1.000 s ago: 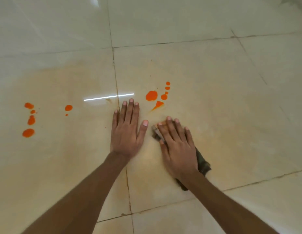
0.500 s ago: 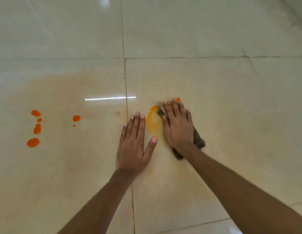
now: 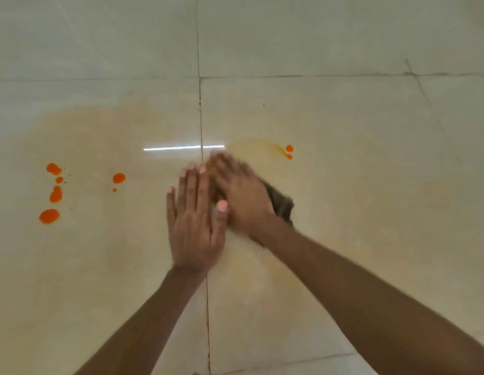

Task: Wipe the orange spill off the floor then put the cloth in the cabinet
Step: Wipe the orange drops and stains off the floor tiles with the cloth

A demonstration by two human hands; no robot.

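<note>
Head view: left hand (image 3: 194, 226) laid flat and open on the floor (image 3: 370, 185). Just beyond, right hand (image 3: 240, 196) pressed flat on the dark cloth (image 3: 281, 203), motion-blurred. Farther out, an orange smear (image 3: 257, 150) and orange drops (image 3: 52, 193) are seen at left.

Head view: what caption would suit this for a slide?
Right hand presses cloth on the floor beside flat left hand; orange drops remain.

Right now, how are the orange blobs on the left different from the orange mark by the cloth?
The bright orange droplets on the left are thick, round and untouched; the pale orange smear beside the dark cloth is thin, spread and wiped. Both lie on the cream floor tiles.
</note>
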